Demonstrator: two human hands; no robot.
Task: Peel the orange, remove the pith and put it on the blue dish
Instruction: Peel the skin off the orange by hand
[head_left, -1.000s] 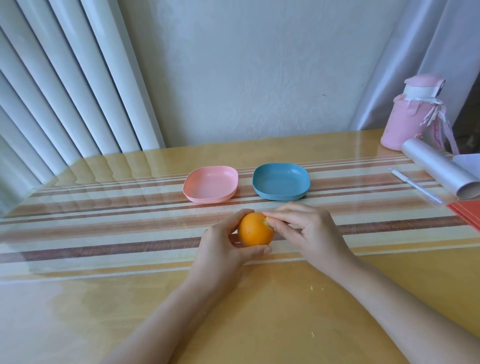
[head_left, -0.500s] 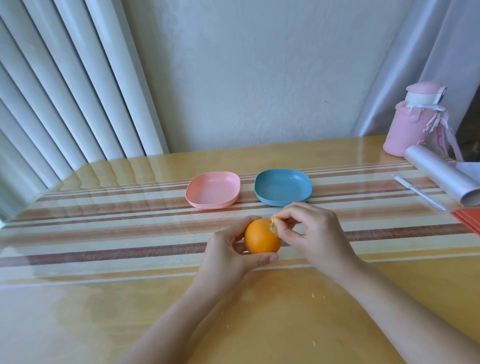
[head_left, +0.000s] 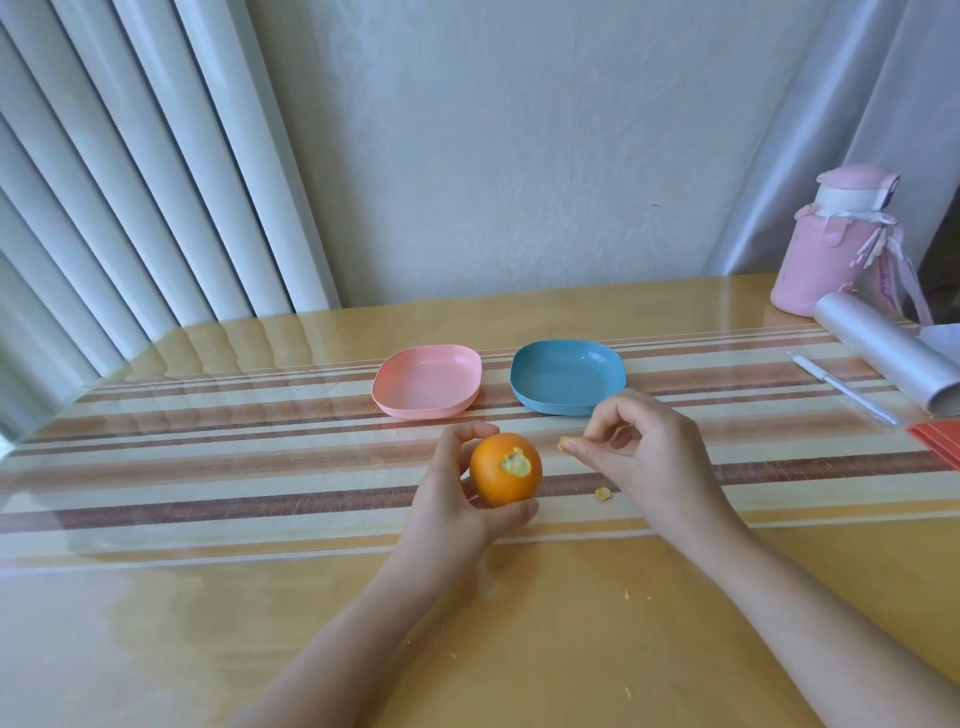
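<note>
My left hand (head_left: 457, 499) grips a small orange (head_left: 501, 475) just above the table, thumb below and fingers behind it. A small patch of pale pith shows where the peel is torn on its upper right side. To its right, my right hand (head_left: 644, 457) pinches a tiny scrap of peel (head_left: 562, 443) at the fingertips, a little apart from the fruit. Another peel scrap (head_left: 602, 493) lies on the table under that hand. The blue dish (head_left: 568, 376) stands empty just beyond my right hand.
An empty pink dish (head_left: 427, 381) sits left of the blue one. At the right edge are a pink bottle (head_left: 836, 244), a silver roll (head_left: 893, 356), a white pen (head_left: 844, 388) and something red (head_left: 937, 439). Small peel crumbs dot the near table.
My right hand has torn a bit of peel off the orange and moved right, away from it. The pale patch on the fruit is now bared, and a scrap lies on the table.
</note>
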